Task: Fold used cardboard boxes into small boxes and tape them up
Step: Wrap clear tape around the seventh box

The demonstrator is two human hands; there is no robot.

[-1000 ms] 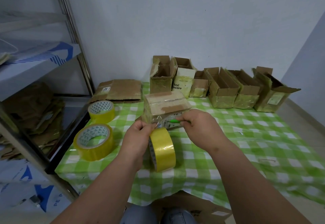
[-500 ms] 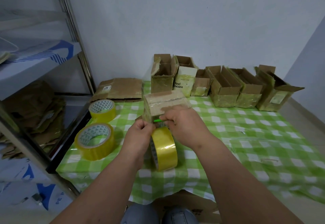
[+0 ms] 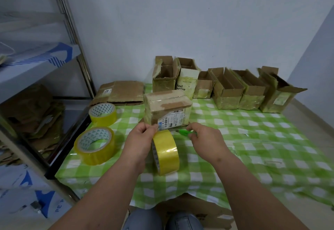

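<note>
A small taped cardboard box with a shipping label stands on the green checked tablecloth. Just in front of it my left hand pinches the tape end at the top of an upright yellow tape roll, close to the box's lower front edge. My right hand grips a small green cutter whose tip points left toward the tape, a short way right of the roll.
Two more yellow tape rolls lie at the table's left. Flattened cardboard sits behind them. Several open taped boxes line the wall. A metal shelf with cardboard stands at the left.
My right hand has drawn back to the right and down off the box's front with the green cutter. The left hand and the tape roll stay in place.
</note>
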